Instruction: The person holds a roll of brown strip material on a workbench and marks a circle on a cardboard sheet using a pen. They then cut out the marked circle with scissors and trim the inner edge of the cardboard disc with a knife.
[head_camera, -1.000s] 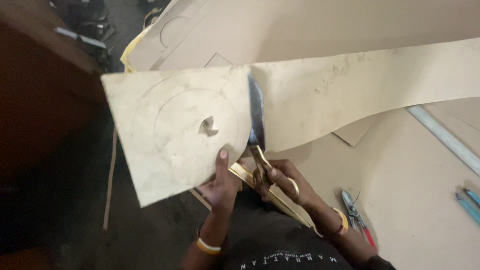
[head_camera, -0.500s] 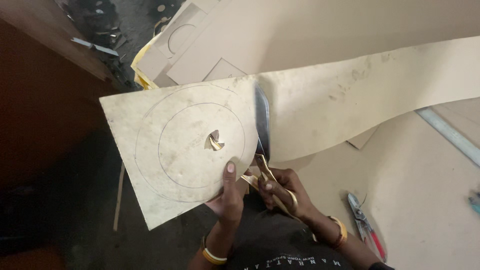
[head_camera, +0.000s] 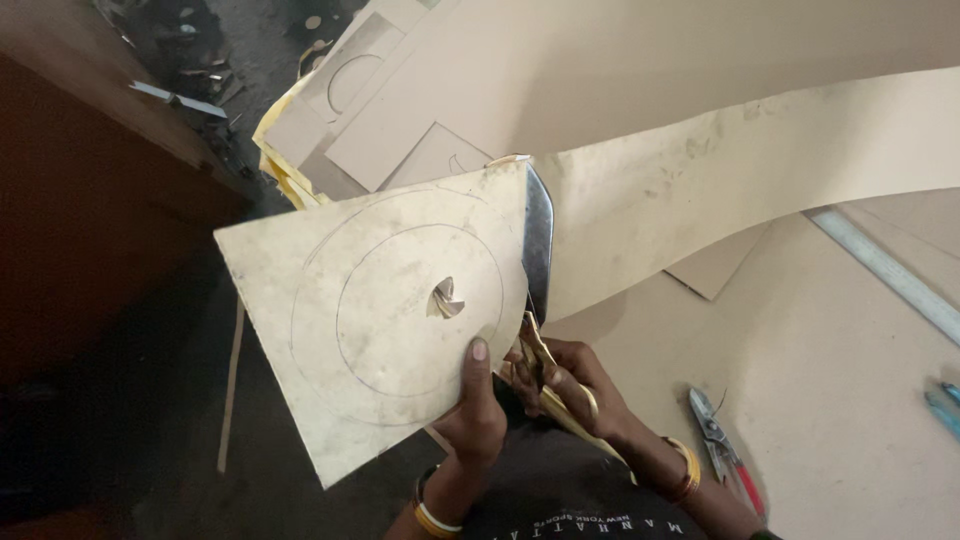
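Note:
A pale sheet (head_camera: 380, 330) with two drawn concentric circles and a small torn hole at its middle is held up in front of me. My left hand (head_camera: 478, 412) grips its lower edge, thumb on top. My right hand (head_camera: 566, 385) is closed on the brass-coloured handles of large shears (head_camera: 537, 255). Their dark blades stand along the sheet's right edge, in the cut between the circled piece and the long strip (head_camera: 760, 170) that curves off to the right.
Red-handled pliers (head_camera: 722, 448) lie on the beige board floor at lower right. A metal ruler (head_camera: 890, 275) and a blue-handled tool (head_camera: 942, 405) are at the right edge. Cut board offcuts (head_camera: 370, 110) pile up behind. A dark wooden surface (head_camera: 90, 230) fills the left.
The shear blades have moved further up through the sheet, lengthening the cut. The circled piece has shifted right and lower in view, along with both hands.

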